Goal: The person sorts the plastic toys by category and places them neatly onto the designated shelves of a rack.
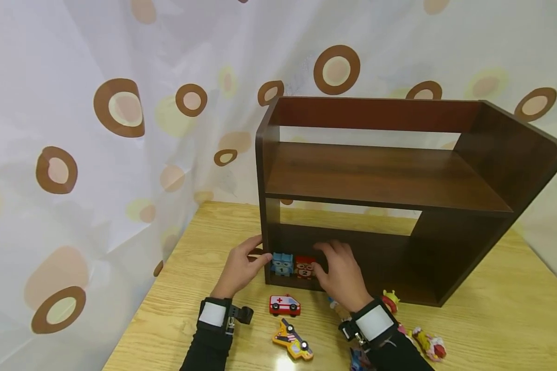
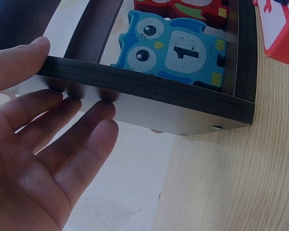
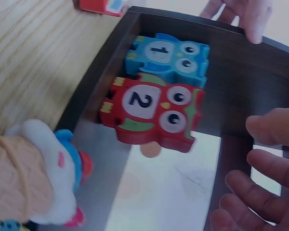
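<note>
A dark brown wooden shelf (image 1: 390, 178) stands on the table. Its left side panel (image 2: 149, 89) is held by my left hand (image 1: 239, 269), thumb over the front edge and fingers against the outer face. Inside the lower compartment, at the left end, a blue owl block (image 3: 168, 57) marked 1 stands upright. Beside it is a red owl block (image 3: 151, 109) marked 2. My right hand (image 1: 343, 274) hovers in the compartment just right of the red owl, its fingers loosely bent and apart from the block, with nothing between them.
In front of the shelf lie a red and white toy ambulance (image 1: 284, 305) and a yellow toy vehicle (image 1: 292, 340). Several small figures, including an ice-cream cone figure (image 3: 36, 173), lie around my right forearm. A patterned curtain (image 1: 167, 103) hangs behind the table.
</note>
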The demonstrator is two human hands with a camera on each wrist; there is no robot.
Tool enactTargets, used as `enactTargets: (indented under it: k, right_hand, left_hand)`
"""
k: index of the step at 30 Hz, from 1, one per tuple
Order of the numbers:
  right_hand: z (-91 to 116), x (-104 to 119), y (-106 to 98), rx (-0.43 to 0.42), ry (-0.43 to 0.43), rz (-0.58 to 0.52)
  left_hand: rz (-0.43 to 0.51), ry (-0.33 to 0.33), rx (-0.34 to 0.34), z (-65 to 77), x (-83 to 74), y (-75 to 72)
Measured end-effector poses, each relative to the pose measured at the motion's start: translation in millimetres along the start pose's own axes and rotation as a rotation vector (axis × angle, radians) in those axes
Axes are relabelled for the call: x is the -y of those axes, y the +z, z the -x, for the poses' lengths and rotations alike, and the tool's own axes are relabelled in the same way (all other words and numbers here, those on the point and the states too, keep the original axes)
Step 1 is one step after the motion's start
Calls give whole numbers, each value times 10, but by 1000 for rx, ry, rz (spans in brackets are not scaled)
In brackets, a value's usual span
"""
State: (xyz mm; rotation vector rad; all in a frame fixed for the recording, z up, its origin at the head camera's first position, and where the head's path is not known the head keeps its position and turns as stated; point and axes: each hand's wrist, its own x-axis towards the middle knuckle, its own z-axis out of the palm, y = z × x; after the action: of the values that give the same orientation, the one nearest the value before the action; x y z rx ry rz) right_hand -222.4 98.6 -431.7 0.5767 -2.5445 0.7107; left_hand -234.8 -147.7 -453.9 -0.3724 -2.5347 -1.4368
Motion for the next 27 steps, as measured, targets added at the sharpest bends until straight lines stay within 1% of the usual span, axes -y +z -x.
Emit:
enactTargets:
  k: [6,12,15,17,18,20,23,25,27]
  right_hand:
    - [76,76,-146,-31,-14,-2]
    - [126,270,-211,-1,-38,2]
    - [172,377,-220,18,-67,4]
    - [227,436,-222,50,-84,4]
    - [264,459,-221,79,-97,5]
    - [343,494,-216,164,-124,3]
    - [465,512,-195,340,-169,-9]
    - [540,519,-174,466,-182,-23]
    - [597,523,-126,563,-180,-28]
  left_hand:
    - [-3,-10,-2,19,7,10]
    - [-2,-43,-20,59,5,-35]
    - [-4,-42,-26,32,4,-40]
    - [-6,-33,-22,2,6,-30]
    - [-3,-32,-18,-5,5,-22]
    - [-1,-26,-11,-9,14,-2]
    - [8,-26,4,15,19,19]
    - [10,-33,6,32,14,25]
    - [10,-32,3,39,4,22]
